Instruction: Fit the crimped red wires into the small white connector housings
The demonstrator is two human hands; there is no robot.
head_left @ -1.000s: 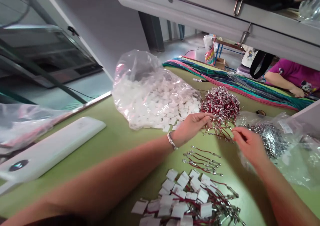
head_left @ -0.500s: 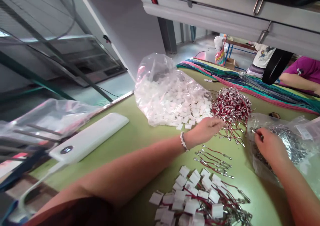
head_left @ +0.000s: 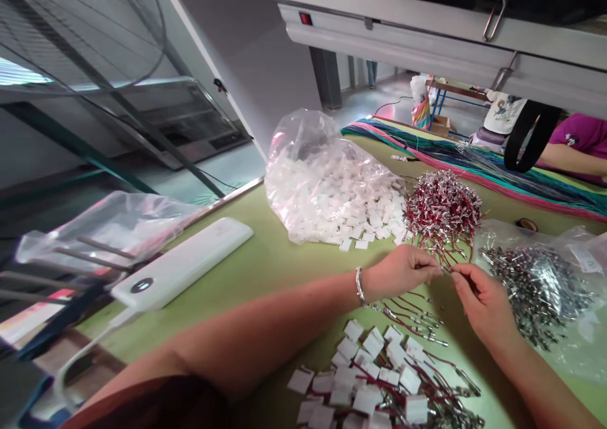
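My left hand (head_left: 403,270), with a bracelet on its wrist, is closed in a pinch in front of the heap of red wires with metal ends (head_left: 443,208). Its fingertips meet those of my right hand (head_left: 486,299), which is pinching too. A small metal piece (head_left: 446,270) shows between them; the fingers cover most of it. Under and beside my left hand lies a row of short red wires with metal tips (head_left: 417,320). Nearer to me are several white tags on red wires (head_left: 367,397). Right of my right hand, an open plastic bag holds small metal parts (head_left: 535,290).
A clear bag of white tags (head_left: 327,182) stands behind my left forearm. At left lies a white power bank (head_left: 184,265) with a cable. Long coloured wires (head_left: 474,163) run along the far edge. Across the table is a person in a purple sleeve (head_left: 578,138).
My right hand has come left from the bag of metal parts to my left hand. My left hand has moved slightly toward me and right, away from the heap of red wires.
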